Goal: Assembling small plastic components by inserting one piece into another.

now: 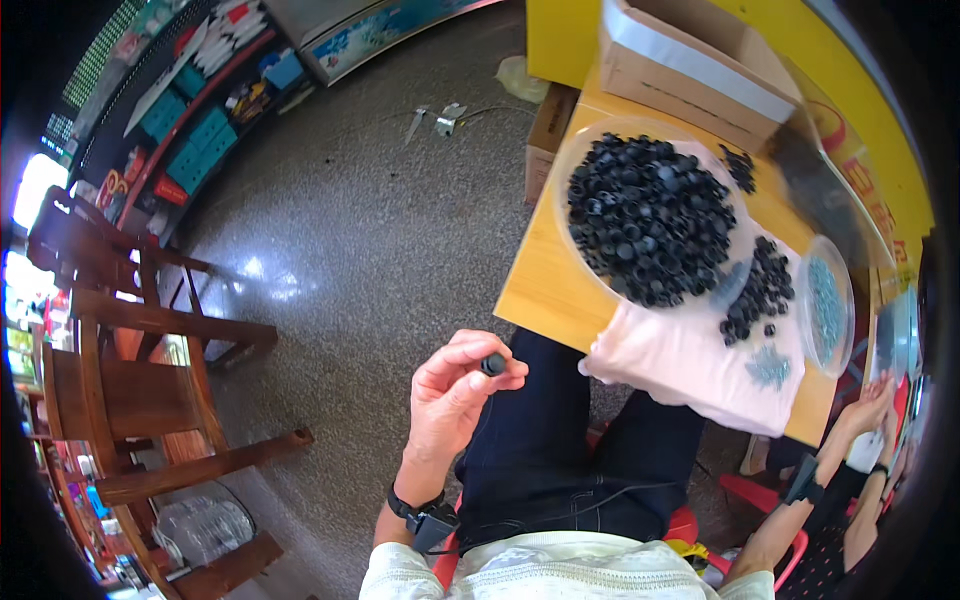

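My left hand (447,405) is raised beside the near left corner of the table, pinching a small round black cap (493,365) between thumb and fingers. My right hand (862,408) is far out at the right rim, beyond the table's right edge. Its fingers look drawn together; what they hold, if anything, is too small and bent to make out. On the table stands a clear round tub (562,215) heaped with black caps (650,215). A smaller heap of black caps (762,285) lies on a pale pink cloth (665,360).
A clear bowl of small screws (826,305) stands right of the cloth; loose screws (768,367) lie on it. An open cardboard box (690,75) occupies the table's far end. Another person's forearm (864,515) is close to my right arm. A wooden chair (130,400) stands at left.
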A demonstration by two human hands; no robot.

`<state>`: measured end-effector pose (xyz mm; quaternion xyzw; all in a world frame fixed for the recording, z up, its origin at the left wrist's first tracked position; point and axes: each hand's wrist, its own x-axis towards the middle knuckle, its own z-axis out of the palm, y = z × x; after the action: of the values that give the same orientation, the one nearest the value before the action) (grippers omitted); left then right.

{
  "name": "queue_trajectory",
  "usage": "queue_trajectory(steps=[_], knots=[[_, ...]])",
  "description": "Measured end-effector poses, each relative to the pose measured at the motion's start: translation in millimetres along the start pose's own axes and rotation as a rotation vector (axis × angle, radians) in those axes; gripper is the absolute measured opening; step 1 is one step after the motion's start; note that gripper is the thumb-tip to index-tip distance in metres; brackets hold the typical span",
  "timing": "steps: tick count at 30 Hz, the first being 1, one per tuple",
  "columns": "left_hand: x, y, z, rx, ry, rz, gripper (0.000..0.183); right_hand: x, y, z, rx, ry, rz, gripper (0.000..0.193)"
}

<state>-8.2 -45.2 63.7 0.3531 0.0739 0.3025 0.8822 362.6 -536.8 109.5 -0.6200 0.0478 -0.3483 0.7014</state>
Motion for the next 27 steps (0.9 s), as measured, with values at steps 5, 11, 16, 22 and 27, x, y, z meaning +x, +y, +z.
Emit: queue_trajectory(steps=[5, 11, 16, 22, 27], knots=[[-11.5, -11.9, 43.8, 0.112, -0.111, 0.005, 0.027, -144.0, -85.2, 46.2, 0.148, -0.224, 0.022, 0.028], [-19.3, -23.1, 74.3, 0.279, -0.167, 0.011, 0.03, -296.1, -145.1, 88.2, 0.0, -1.269, 0.086, 0.018], [-26.7, -33.2, 87.1, 0.331, -0.222, -0.011, 0.03, -321.8, -143.2, 92.5, 0.166, -1.317, 0.13, 0.022], [-31.3, -34.9, 96.0, 0.414, -0.251, 0.035, 0.03, -324.2, -138.4, 91.4, 0.204, -1.318, 0.233, 0.019], [-32.3, -33.8, 94.2, 0.461, -0.227, 0.026, 0.029, -325.3, -135.9, 91.0, 0.209, -1.336, 0.348, 0.017]])
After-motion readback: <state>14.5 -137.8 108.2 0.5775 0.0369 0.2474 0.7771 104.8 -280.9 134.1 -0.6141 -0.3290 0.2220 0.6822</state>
